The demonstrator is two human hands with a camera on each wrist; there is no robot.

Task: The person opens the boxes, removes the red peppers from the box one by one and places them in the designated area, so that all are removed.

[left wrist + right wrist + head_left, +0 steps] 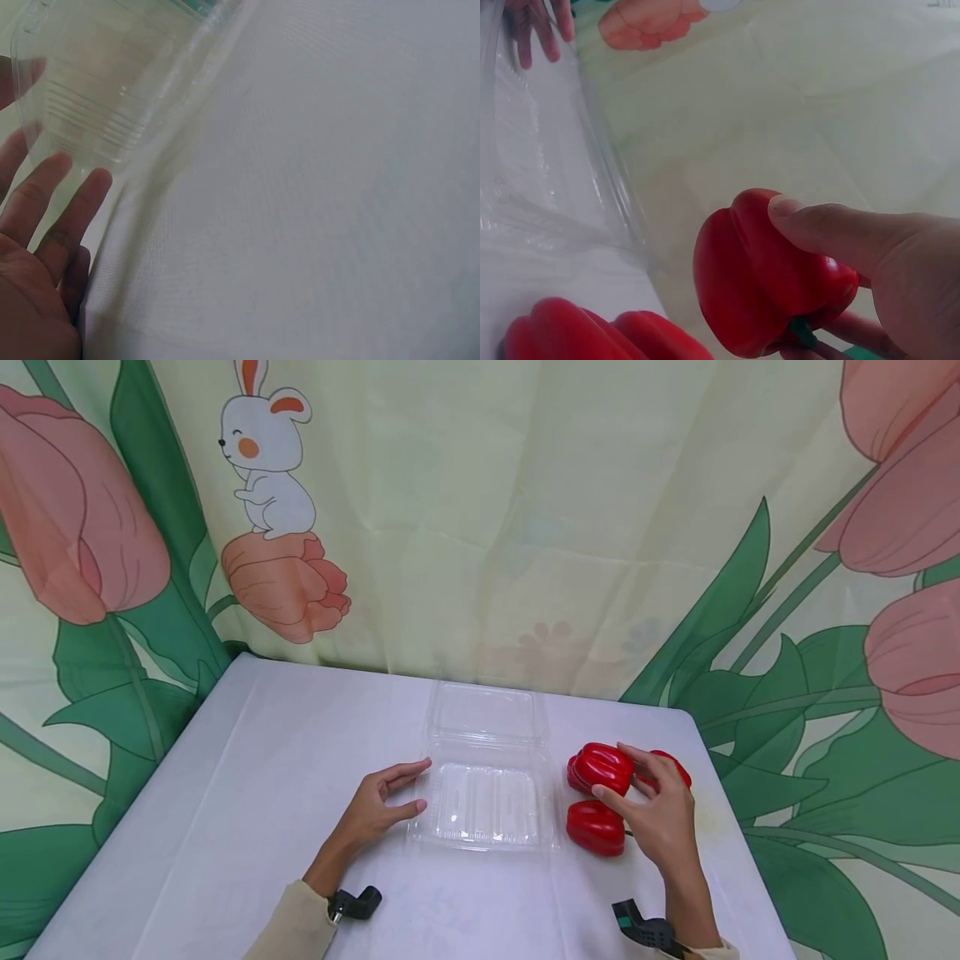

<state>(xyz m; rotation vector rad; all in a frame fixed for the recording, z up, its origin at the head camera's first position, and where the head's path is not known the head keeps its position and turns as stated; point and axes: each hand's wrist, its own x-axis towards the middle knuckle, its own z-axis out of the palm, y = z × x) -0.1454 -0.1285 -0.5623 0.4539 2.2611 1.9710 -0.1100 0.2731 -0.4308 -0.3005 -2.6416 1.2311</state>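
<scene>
My right hand (658, 806) holds a red bell pepper (604, 767) between thumb and fingers. In the right wrist view, the thumb lies on top of this bell pepper (761, 270) and its green stem faces the palm. Another red bell pepper (595, 828) lies just in front, and others sit partly hidden around the hand. A clear plastic clamshell container (486, 842) lies with its lid (486, 710) folded back, away from me. At its left rim is my left hand (382, 800), fingers extended and thumb apart; these fingers (79, 206) overlap the container wall in the left wrist view.
The white-covered table (247, 810) reaches back to a curtain (570, 527) printed with tulips and a rabbit. A red bell pepper (677, 768) shows behind my right hand, near the table's right side. Black camera straps are on both wrists.
</scene>
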